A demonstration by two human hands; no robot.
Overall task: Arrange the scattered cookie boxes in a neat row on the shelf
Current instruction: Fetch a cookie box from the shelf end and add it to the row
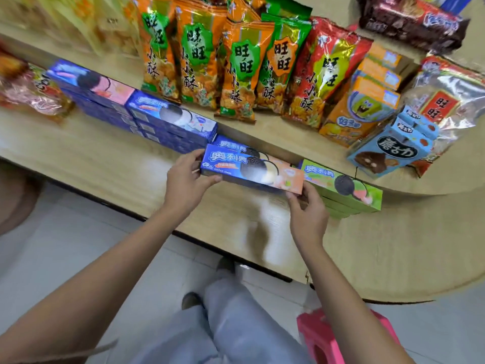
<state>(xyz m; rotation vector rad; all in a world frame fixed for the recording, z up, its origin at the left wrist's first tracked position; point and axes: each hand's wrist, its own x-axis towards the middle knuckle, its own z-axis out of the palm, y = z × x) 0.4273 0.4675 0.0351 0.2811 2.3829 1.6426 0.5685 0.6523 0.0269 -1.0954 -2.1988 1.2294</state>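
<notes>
A blue-and-peach cookie box is held level just above the wooden shelf. My left hand grips its left end and my right hand pinches its right end. Behind it lies another blue cookie box, mostly hidden. To the left stand two stacks of blue cookie boxes, one with a pink top and one with a white-cream picture. To the right sits a stack of green cookie boxes, touching the held box's right end.
Orange, green and red snack bags stand upright behind the boxes. Orange cartoon boxes and a light-blue pie box sit at the right. A pink stool stands on the floor by my legs.
</notes>
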